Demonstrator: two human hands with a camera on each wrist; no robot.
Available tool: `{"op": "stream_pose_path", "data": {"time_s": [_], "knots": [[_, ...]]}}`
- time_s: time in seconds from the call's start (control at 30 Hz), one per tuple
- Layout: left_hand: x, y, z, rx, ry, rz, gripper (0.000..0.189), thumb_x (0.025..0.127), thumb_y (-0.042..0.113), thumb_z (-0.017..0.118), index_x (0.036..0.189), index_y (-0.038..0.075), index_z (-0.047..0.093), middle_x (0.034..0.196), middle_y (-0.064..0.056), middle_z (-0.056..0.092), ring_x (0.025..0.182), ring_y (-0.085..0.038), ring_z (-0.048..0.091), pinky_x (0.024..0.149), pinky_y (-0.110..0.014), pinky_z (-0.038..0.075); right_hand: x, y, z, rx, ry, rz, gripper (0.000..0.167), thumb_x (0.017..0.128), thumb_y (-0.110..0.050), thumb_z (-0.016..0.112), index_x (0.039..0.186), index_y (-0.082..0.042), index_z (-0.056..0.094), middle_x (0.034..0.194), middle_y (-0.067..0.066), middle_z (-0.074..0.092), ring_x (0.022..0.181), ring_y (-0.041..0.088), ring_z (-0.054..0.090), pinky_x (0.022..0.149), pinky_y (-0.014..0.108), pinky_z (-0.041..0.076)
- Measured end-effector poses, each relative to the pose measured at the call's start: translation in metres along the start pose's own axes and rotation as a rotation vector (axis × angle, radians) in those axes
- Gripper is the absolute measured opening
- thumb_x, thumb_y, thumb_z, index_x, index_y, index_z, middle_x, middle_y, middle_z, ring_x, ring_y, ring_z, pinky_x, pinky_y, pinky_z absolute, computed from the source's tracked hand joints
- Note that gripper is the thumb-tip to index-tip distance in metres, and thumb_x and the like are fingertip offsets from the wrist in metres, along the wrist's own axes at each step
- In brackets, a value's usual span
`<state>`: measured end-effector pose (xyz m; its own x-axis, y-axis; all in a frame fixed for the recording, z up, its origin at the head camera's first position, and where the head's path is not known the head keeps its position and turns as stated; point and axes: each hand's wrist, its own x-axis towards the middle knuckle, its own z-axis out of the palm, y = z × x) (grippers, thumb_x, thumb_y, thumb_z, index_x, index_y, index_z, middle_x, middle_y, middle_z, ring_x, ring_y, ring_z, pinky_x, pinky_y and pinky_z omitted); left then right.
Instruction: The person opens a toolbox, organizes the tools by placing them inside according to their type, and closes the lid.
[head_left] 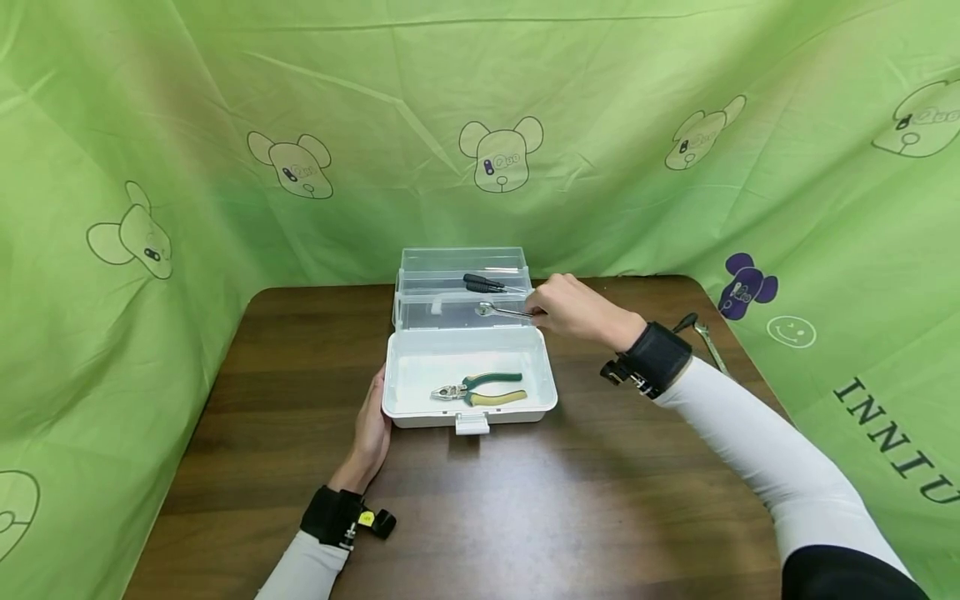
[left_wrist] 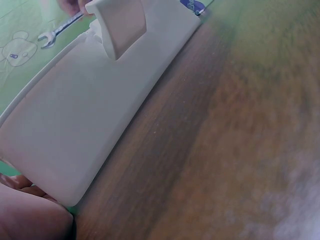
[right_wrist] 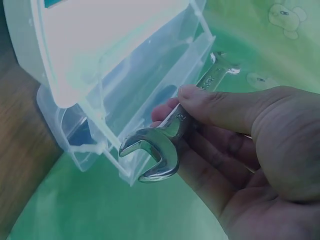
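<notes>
A white toolbox (head_left: 472, 419) stands with its clear tiered trays (head_left: 420, 312) folded up at the back. My left hand (head_left: 372, 425) rests along the box's left side, fingers against the wall. With thumb and fingers, my right hand (head_left: 573, 308) pinches a shiny open-ended wrench (right_wrist: 155, 145) by its shaft. That wrench is held over the front tray, pointing left. Pliers (head_left: 470, 386) with green and yellow handles lie in the bottom of the box. Black-handled screwdrivers (head_left: 483, 283) lie in a tray behind the wrench; their right ends are partly hidden.
On the brown table (head_left: 285, 400), beyond my right forearm, lie another wrench (head_left: 708, 343) and a black-handled tool (head_left: 685, 322), partly covered by the sleeve. A green curtain (head_left: 360, 208) with bear drawings hangs behind and beside the table. A white latch (head_left: 472, 425) projects from the box's front.
</notes>
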<state>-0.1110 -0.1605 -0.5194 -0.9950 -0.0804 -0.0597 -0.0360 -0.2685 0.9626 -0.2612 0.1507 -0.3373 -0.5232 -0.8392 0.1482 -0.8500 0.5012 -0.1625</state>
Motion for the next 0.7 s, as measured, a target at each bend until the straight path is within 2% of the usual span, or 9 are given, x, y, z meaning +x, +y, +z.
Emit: {"op": "stream_pose_path", "data": {"time_s": [0.1, 0.27, 0.43, 0.7], "knots": [[0.000, 0.000, 0.000, -0.001, 0.001, -0.005, 0.063, 0.119, 0.039, 0.019, 0.170, 0.002, 0.011, 0.177, -0.014, 0.009, 0.163, -0.027, 0.006, 0.132, -0.047, 0.007, 0.008, -0.001, 0.003, 0.015, -0.006, -0.008, 0.047, 0.087, 0.013, 0.065, 0.062, -0.017, 0.038, 0.065, -0.010, 0.023, 0.060, 0.008, 0.024, 0.059, 0.028, 0.022], [0.000, 0.000, 0.000, 0.000, -0.004, -0.005, 0.063, 0.119, 0.039, 0.018, 0.170, 0.004, 0.012, 0.177, -0.012, 0.010, 0.163, -0.024, 0.007, 0.132, -0.046, 0.008, 0.018, -0.001, 0.010, 0.039, -0.033, -0.002, 0.052, 0.091, 0.010, 0.067, 0.064, -0.020, 0.034, 0.067, -0.009, 0.020, 0.061, 0.010, 0.020, 0.061, 0.029, 0.021], [0.001, -0.001, 0.000, 0.004, -0.004, 0.001, 0.065, 0.119, 0.040, 0.019, 0.169, 0.001, 0.011, 0.177, -0.016, 0.008, 0.164, -0.029, 0.005, 0.132, -0.049, 0.006, 0.026, 0.001, 0.018, 0.053, -0.058, -0.006, 0.055, 0.091, 0.009, 0.070, 0.065, -0.020, 0.032, 0.068, -0.007, 0.020, 0.062, 0.011, 0.022, 0.061, 0.029, 0.021], [0.001, -0.002, 0.000, -0.013, 0.013, 0.007, 0.064, 0.119, 0.039, 0.020, 0.169, 0.000, 0.012, 0.177, -0.017, 0.009, 0.163, -0.030, 0.005, 0.132, -0.049, 0.006, 0.041, -0.001, 0.029, 0.061, -0.079, -0.014, 0.048, 0.091, 0.006, 0.075, 0.064, -0.017, 0.043, 0.066, -0.006, 0.026, 0.062, 0.012, 0.028, 0.062, 0.029, 0.025]]}}
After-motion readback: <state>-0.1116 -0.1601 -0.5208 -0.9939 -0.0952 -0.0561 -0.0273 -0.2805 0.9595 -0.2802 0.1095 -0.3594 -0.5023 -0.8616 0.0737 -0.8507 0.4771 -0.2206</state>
